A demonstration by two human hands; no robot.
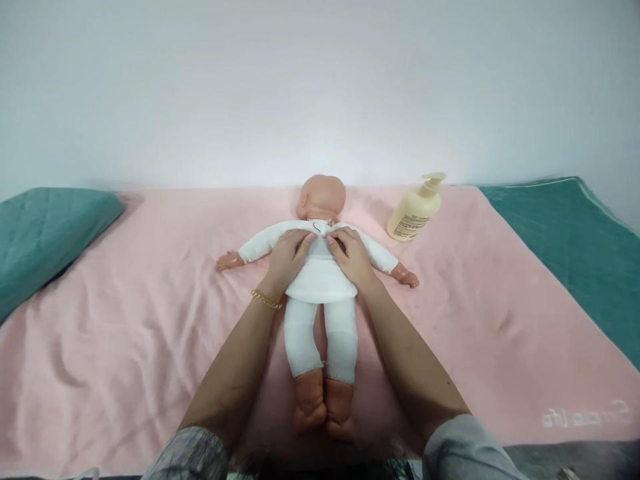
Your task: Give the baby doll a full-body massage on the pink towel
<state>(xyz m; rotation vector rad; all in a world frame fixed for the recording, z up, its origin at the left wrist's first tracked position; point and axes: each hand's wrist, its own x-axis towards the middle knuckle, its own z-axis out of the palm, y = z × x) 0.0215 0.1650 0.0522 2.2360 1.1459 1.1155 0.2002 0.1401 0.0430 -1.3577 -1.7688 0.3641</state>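
A baby doll (320, 280) lies stretched out in the middle with its arms spread, the back of its bald head toward me. White cloth covers its trunk, arms and legs; its hands and feet are bare. My left hand (291, 255) rests on the left side of its upper back, with the thumb near the midline. Opposite it, my right hand (351, 255) lies on the right side, thumb also inward. Both hands touch the cloth, fingers slightly bent and partly hidden. A small dark thread-like mark shows near the doll's neck.
A cream pump bottle (414, 210) stands tilted in view, right of the doll's head. Pink cloth (165, 320) spreads under everything, wrinkled at left. A green quilted bundle (55, 233) lies at left, green cloth (565, 247) at right. A pale wall (320, 87) rises behind.
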